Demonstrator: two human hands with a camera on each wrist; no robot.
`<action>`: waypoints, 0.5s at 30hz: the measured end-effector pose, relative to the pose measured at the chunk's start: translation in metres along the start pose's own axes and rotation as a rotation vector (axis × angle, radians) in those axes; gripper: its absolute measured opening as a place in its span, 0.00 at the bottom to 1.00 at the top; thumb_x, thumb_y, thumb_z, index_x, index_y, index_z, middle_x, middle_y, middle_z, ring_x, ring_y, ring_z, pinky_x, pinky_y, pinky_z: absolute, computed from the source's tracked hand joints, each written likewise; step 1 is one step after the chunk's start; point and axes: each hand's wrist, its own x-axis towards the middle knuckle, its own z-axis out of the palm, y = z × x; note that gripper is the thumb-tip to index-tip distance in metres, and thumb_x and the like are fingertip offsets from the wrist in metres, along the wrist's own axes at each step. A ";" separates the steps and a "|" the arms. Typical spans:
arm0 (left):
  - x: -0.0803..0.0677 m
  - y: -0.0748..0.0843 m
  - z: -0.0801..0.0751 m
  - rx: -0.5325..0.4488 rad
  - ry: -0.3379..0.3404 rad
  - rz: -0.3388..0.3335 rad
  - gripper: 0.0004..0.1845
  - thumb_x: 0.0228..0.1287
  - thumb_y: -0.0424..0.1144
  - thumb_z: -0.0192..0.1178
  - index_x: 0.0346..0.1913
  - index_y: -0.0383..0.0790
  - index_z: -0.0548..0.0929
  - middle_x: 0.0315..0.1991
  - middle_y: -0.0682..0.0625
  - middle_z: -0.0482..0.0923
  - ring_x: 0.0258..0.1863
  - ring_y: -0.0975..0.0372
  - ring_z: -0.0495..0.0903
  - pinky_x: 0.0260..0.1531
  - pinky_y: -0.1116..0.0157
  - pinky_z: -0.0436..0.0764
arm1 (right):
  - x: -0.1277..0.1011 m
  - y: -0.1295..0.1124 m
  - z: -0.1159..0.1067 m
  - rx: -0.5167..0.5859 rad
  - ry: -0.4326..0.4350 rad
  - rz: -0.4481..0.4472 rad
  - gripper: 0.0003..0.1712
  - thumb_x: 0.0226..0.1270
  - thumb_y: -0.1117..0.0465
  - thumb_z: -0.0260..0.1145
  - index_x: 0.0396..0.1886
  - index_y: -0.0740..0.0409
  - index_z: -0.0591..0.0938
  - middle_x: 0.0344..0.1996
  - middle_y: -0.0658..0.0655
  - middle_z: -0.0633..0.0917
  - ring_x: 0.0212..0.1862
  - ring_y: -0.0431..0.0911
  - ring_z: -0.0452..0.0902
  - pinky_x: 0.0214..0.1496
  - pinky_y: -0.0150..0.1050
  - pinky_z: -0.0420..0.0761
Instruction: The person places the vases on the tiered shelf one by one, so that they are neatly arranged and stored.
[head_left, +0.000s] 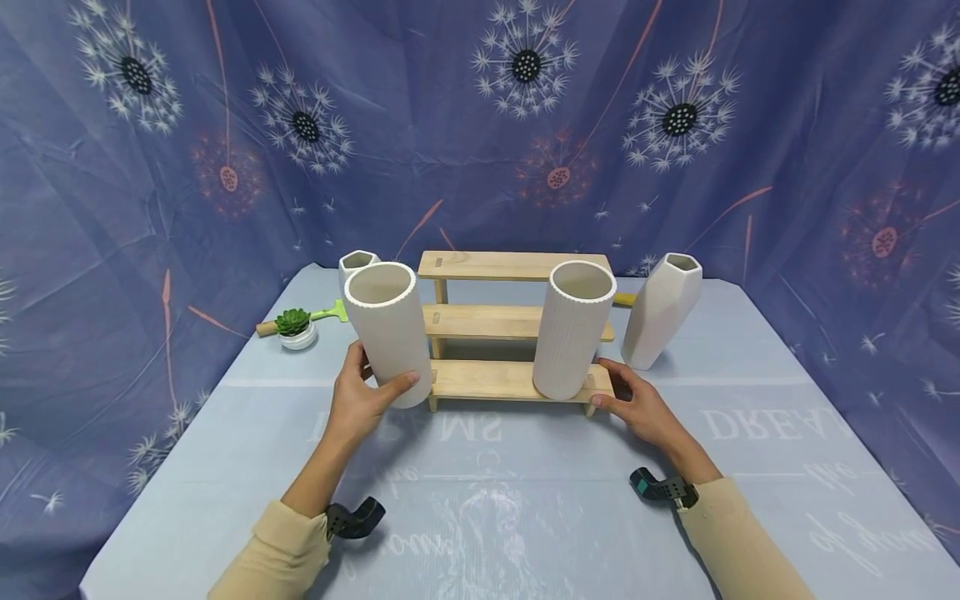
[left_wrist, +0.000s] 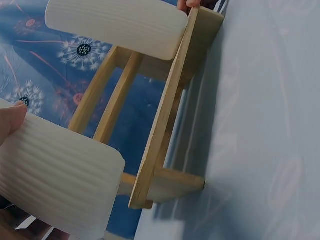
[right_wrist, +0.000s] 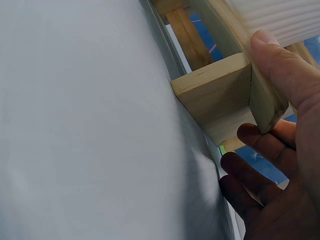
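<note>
gripping ribbed vase — left hand | pinching lowest shelf — right hand | white pot: succulent inside

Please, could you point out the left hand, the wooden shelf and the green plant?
Left hand [head_left: 360, 403], head view: back of the hand.
Wooden shelf [head_left: 482, 321], head view: middle board.
Green plant [head_left: 292, 322], head view: its leaves.

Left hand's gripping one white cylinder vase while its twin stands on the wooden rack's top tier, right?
One slip: the twin stands on the rack's lowest tier, as the head view shows. The left hand does grip the other cylinder vase.
</note>
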 end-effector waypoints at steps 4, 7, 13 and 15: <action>0.002 0.002 0.008 0.005 -0.015 0.010 0.46 0.48 0.44 0.73 0.68 0.46 0.59 0.65 0.45 0.65 0.62 0.50 0.68 0.59 0.49 0.70 | 0.001 0.002 0.000 -0.010 0.006 -0.001 0.44 0.59 0.45 0.67 0.71 0.55 0.61 0.61 0.63 0.73 0.58 0.56 0.72 0.58 0.50 0.73; 0.005 0.004 0.014 -0.011 -0.027 0.023 0.45 0.48 0.43 0.73 0.68 0.46 0.59 0.65 0.45 0.65 0.62 0.50 0.67 0.59 0.48 0.70 | 0.002 0.003 0.001 -0.020 0.009 -0.003 0.44 0.59 0.45 0.67 0.71 0.55 0.61 0.61 0.63 0.73 0.58 0.55 0.73 0.57 0.49 0.73; 0.010 0.006 0.025 -0.050 -0.041 0.051 0.45 0.46 0.42 0.74 0.67 0.46 0.61 0.64 0.46 0.66 0.62 0.50 0.68 0.59 0.48 0.70 | 0.001 0.003 0.001 -0.005 0.005 -0.015 0.43 0.60 0.47 0.67 0.71 0.56 0.61 0.62 0.65 0.72 0.59 0.57 0.72 0.59 0.52 0.72; 0.011 0.007 0.029 -0.060 -0.045 0.057 0.44 0.46 0.42 0.74 0.66 0.47 0.61 0.63 0.47 0.67 0.61 0.51 0.68 0.60 0.49 0.69 | 0.001 0.002 0.001 0.004 0.003 -0.009 0.43 0.60 0.48 0.67 0.71 0.56 0.61 0.62 0.65 0.72 0.59 0.57 0.72 0.60 0.53 0.72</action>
